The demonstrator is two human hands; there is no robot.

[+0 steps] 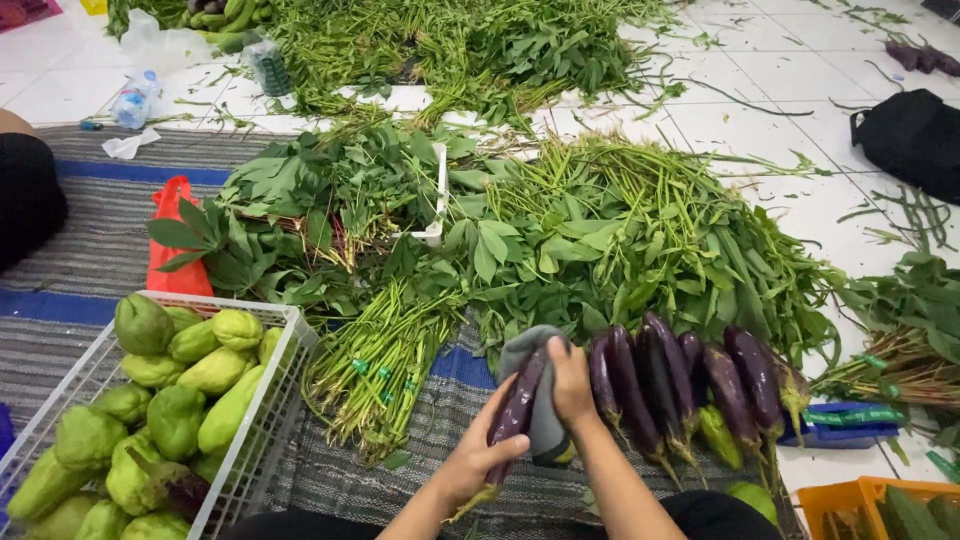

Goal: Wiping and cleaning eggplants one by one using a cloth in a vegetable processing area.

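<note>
Centrally, low in the view: one long glossy dark-purple eggplant (516,412), gripped near its stem end by the left hand (470,462), fingers closed around it. Right hand (570,385): closed on a soft grey cloth (540,400), pressed against the upper part of that eggplant. Just right of the held eggplant: a row of similar purple eggplants (690,385) lying side by side on a grey striped woven mat (340,480). Left of the held eggplant: tied bundles of thin green stalks (375,370); farther left, a white plastic lattice crate (275,400) filled with pale green chayotes (175,420). Beyond the held eggplant: heaps of leafy greens (600,240) and a red plastic bag (172,245). Far right of it: an orange plastic crate (850,497).
</note>
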